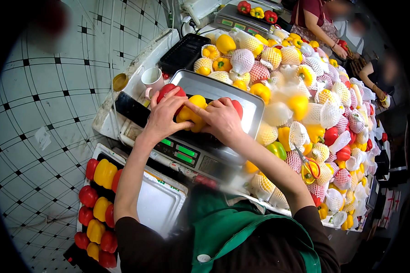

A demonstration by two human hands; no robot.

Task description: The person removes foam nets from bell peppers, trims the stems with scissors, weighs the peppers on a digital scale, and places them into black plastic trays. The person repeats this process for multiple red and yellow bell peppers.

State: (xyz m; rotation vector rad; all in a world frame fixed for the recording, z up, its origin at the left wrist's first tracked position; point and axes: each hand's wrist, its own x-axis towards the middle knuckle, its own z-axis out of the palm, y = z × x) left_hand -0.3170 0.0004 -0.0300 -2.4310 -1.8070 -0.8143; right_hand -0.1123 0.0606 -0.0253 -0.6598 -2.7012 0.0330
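Note:
A black tray (176,135) of bell peppers rests on the metal pan of a scale (255,101). My left hand (163,117) curls over a red bell pepper (172,91) at the tray's left end, its thumb against the yellow bell pepper (193,113) in the middle. From the right, my right hand (223,119) closes over another bell pepper, whose red side (237,108) shows past the fingers. Its index finger reaches onto the yellow one. My palms hide much of the tray and part of the peppers.
Right of the scale lies a big heap of net-wrapped peppers (305,109), with orange-handled scissors (310,170) on it. A mug (152,79) and black trays (184,54) stand beyond. Packed red and yellow peppers (95,231) sit lower left. Other people (316,25) work at the far right.

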